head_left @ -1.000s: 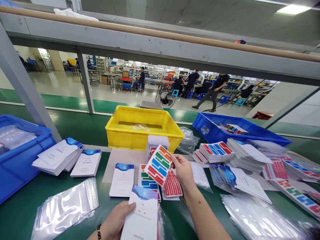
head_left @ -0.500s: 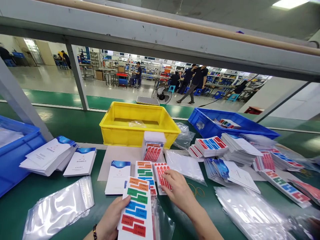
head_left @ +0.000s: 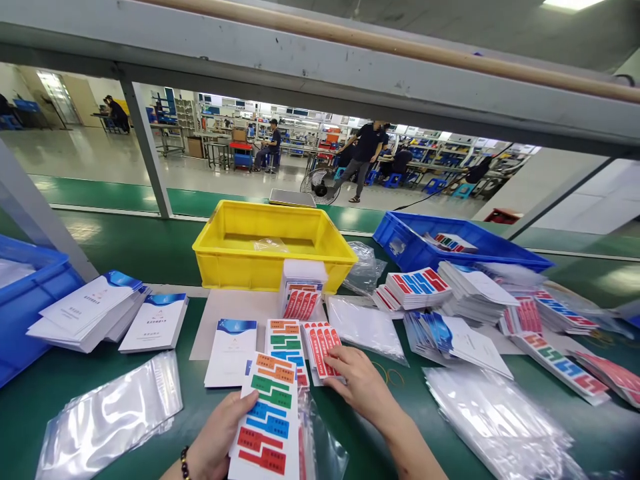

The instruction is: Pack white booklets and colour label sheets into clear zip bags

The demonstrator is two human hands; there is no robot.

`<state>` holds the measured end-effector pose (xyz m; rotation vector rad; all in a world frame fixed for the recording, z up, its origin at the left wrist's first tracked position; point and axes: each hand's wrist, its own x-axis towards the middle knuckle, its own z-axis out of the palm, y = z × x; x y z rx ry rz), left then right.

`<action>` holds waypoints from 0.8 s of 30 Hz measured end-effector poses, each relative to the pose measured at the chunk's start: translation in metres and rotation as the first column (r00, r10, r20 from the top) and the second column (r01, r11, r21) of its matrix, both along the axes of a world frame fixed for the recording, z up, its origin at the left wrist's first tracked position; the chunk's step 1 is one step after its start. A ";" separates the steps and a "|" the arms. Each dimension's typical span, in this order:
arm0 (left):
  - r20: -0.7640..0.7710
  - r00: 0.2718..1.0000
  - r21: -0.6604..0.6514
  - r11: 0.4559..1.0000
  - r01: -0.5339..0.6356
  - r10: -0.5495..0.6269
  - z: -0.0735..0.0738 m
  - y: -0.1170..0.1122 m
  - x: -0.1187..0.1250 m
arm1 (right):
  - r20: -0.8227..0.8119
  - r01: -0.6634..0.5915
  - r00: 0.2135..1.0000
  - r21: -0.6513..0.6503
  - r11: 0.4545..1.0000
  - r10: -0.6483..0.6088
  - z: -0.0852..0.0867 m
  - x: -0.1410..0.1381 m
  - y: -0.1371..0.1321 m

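Observation:
My left hand (head_left: 220, 427) is closed on a white sticker sheet (head_left: 267, 423) printed with orange, green, blue and red shapes, its thumb on the front. My right hand (head_left: 363, 383) rests its outstretched fingertips on the right edge of a stack of red sticker sheets (head_left: 320, 343). Left of that stack lies a pile of multicoloured sticker sheets (head_left: 285, 337), partly covered by the held sheet. A white booklet with a blue top (head_left: 231, 353) is beside it. Under the held sheet, a clear plastic bag (head_left: 320, 433) shows in part.
A yellow bin (head_left: 275, 270) stands behind, with blue bins at left (head_left: 35, 320) and right (head_left: 465, 243). Booklet stacks (head_left: 155, 323) and clear bags (head_left: 115, 413) lie left; more sticker stacks (head_left: 417, 287) and bags (head_left: 500, 420) lie right. A metal beam (head_left: 300, 63) crosses above.
My right fingertips have shifted from the top of the red sticker stack towards its right edge. The left hand keeps its sheet. A person in the background has walked left.

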<state>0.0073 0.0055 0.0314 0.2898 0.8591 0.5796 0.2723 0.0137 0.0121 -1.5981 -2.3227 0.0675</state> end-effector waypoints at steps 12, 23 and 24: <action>0.018 0.995 0.030 0.994 -0.103 0.102 -0.006 -0.002 0.002 | -0.161 0.028 0.985 0.511 0.859 0.064 0.009 -0.019 -0.012; 0.172 0.980 0.297 0.943 -0.152 0.104 -0.020 -0.003 0.001 | -0.111 -0.406 0.871 0.386 0.829 0.478 0.006 -0.111 -0.032; 0.166 0.982 0.309 0.941 -0.141 0.093 -0.020 -0.003 0.001 | -0.154 -0.414 0.857 0.361 0.836 0.491 0.006 -0.105 -0.031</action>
